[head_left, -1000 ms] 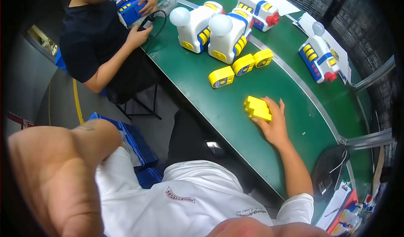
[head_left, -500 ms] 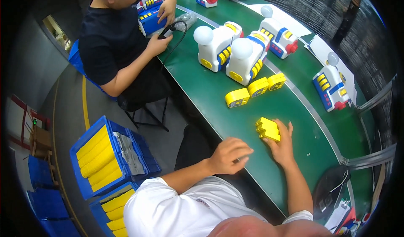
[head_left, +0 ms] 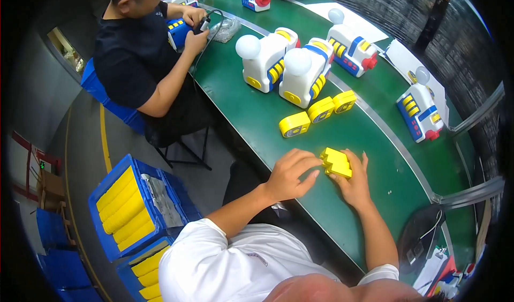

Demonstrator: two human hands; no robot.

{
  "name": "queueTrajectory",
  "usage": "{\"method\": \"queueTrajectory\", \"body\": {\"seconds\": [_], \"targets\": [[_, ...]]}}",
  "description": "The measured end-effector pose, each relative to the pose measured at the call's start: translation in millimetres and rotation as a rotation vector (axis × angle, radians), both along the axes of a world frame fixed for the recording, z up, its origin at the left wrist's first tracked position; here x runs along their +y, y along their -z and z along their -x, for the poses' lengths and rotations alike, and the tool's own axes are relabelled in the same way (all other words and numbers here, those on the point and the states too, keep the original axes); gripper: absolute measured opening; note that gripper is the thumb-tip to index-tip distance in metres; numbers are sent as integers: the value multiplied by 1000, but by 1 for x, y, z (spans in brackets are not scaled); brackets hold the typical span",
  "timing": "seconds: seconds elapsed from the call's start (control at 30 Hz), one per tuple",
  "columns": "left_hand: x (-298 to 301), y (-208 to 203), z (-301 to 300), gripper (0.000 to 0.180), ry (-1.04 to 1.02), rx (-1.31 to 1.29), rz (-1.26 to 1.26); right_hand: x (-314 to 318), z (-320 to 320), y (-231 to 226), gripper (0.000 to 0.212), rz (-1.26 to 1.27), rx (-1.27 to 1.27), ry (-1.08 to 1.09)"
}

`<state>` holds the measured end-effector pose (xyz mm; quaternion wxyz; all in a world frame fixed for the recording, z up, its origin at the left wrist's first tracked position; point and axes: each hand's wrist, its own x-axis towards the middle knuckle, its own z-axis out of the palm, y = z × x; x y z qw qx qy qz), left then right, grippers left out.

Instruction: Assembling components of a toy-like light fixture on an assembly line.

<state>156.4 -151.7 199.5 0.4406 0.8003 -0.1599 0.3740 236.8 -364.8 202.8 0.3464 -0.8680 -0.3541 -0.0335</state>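
My right hand [head_left: 354,183] is closed around a small cluster of yellow stepped plastic pieces [head_left: 336,163], just above or on the green table. Its thumb lies on the near side and its fingers curve round the right side. My left hand [head_left: 292,175] reaches over the table's edge with fingers stretched toward the left end of the pieces. A gap shows between its thumb and fingers, and nothing is seen in it; whether the fingertips touch the pieces I cannot tell. Beyond my hands, three rounded yellow parts [head_left: 320,110] stand in a row.
White toy-like devices with round white knobs [head_left: 305,77] stand farther back, and another device [head_left: 419,113] is at the right. A person in black [head_left: 139,61] works at the far left with a corded tool [head_left: 202,24]. Blue crates [head_left: 158,222] of yellow parts stand left of me.
My left hand has moved forward and its fingers have straightened toward the yellow pieces. My right hand still holds them. The other person's hands have come closer together around the tool and blue device.
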Motion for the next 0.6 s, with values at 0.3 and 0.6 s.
{"method": "queueTrajectory", "body": {"seconds": [0.3, 0.6], "targets": [[-1, 5, -5, 21, 10, 27, 13, -1, 0, 0, 64, 18, 8, -8], [0, 6, -4, 19, 13, 61, 18, 1, 0, -2, 64, 10, 1, -2]]}}
